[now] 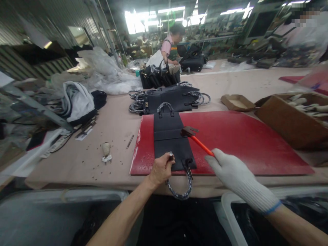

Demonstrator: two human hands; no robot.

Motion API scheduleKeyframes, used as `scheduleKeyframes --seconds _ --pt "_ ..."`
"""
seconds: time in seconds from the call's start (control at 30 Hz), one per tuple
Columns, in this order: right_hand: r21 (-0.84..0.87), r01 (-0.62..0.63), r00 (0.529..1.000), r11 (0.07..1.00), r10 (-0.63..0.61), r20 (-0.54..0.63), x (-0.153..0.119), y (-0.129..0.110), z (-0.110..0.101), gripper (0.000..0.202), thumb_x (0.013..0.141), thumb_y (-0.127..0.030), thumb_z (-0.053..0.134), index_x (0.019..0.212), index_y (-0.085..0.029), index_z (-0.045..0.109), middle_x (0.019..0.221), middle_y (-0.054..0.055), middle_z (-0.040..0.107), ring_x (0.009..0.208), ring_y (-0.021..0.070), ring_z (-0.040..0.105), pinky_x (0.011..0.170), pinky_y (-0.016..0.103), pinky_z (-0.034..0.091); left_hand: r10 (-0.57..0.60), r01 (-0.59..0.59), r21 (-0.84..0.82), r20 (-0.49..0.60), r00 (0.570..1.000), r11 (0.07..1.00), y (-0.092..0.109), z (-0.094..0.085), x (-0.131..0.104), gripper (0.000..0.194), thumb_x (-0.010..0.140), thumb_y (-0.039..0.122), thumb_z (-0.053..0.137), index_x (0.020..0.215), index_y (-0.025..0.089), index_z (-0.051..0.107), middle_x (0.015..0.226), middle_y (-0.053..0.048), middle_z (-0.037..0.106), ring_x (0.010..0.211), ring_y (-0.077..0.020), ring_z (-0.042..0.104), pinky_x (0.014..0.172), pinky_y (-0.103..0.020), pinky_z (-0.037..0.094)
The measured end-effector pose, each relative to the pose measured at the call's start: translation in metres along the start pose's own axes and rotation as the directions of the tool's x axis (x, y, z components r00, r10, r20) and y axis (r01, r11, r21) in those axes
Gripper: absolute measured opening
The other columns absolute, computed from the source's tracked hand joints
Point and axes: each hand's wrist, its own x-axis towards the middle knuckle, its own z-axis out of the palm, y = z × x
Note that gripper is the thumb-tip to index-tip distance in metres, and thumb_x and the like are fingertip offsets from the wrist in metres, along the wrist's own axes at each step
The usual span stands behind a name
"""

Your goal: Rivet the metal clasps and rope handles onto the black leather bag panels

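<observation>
Left hand (pixel 162 168) grips silver metal rod (pixel 171 155), best kept upright, near red board's (pixel 241 143) front edge; right hand (pixel 228 168) clasps orange-handled steel hammer (pixel 200 144).

Solid bright red board (pixel 225 143) on a plain pinkish-beige table covering (pixel 115 119). A black panel (pixel 169 147) has handles (pixel 182 196) in a mottled black-and-pale-grey pattern. The hammer (pixel 196 139) has a vivid orange-red handle (pixel 203 147) and a dark grey head (pixel 188 131); a metal piece (pixel 171 156) is silver. The right hand (pixel 227 167) wears a white glove (pixel 246 188) edged in blue. A cardboard box (pixel 282 121) is brown; a co-worker (pixel 166 47) wears pink.
</observation>
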Motion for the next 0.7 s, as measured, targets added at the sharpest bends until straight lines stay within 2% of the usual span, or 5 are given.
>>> scheduleKeyframes --seconds 0.13,0.27,0.37,0.5,0.7 --pt "0.059 -0.071 0.993 0.996 0.065 0.101 0.037 -0.018 0.035 0.025 0.097 -0.043 0.051 0.092 -0.021 0.061 0.08 0.008 0.069 0.074 0.0224 0.066 0.06 0.031 0.033 -0.002 0.003 -0.022 0.019 1.0 1.0 0.001 -0.004 0.001 0.014 0.094 0.013 0.057 0.102 0.021 0.064 0.092 -0.005 0.077 0.085 -0.0197 0.076 0.078 -0.029 0.06" --pt "0.089 -0.116 0.983 0.989 0.101 0.156 0.062 -0.027 0.06 0.031 0.088 -0.05 0.062 0.094 -0.02 0.065 0.087 0.012 0.071 0.081 0.0256 0.067 0.06 0.032 0.033 -0.029 0.031 -0.027 0.045 0.999 0.999 0.002 -0.008 0.002 0.012 0.094 0.015 0.059 0.102 0.02 0.067 0.094 -0.006 0.078 0.088 -0.0187 0.076 0.081 -0.028 0.06" --pt "0.11 -0.138 0.973 0.984 0.114 0.2 0.072 -0.023 0.064 0.031 0.086 -0.05 0.062 0.092 -0.02 0.066 0.088 0.012 0.072 0.081 0.0259 0.067 0.06 0.032 0.034 -0.021 0.021 -0.018 0.023 1.0 1.0 0.002 -0.009 0.001 0.012 0.094 0.017 0.062 0.103 0.02 0.069 0.095 -0.006 0.078 0.087 -0.0186 0.076 0.079 -0.028 0.061" --pt "0.142 -0.17 0.957 0.975 0.128 0.262 0.081 -0.013 0.061 0.031 0.086 -0.052 0.062 0.087 -0.022 0.067 0.077 0.008 0.07 0.071 0.0227 0.065 0.06 0.032 0.037 -0.006 0.006 -0.009 -0.014 1.0 1.0 0.003 -0.011 -0.001 0.012 0.094 0.017 0.063 0.104 0.019 0.07 0.095 -0.006 0.077 0.086 -0.018 0.076 0.078 -0.027 0.061" --pt "0.103 -0.248 0.941 0.963 0.215 0.26 0.086 -0.009 0.062 0.037 0.079 -0.057 0.069 0.089 -0.022 0.066 0.079 0.009 0.069 0.071 0.0242 0.065 0.059 0.033 0.038 0.059 -0.059 -0.001 -0.016 0.998 0.998 0.003 -0.012 0.0 0.014 0.093 0.012 0.066 0.105 0.018 0.07 0.095 -0.007 0.079 0.086 -0.0171 0.077 0.079 -0.024 0.062"
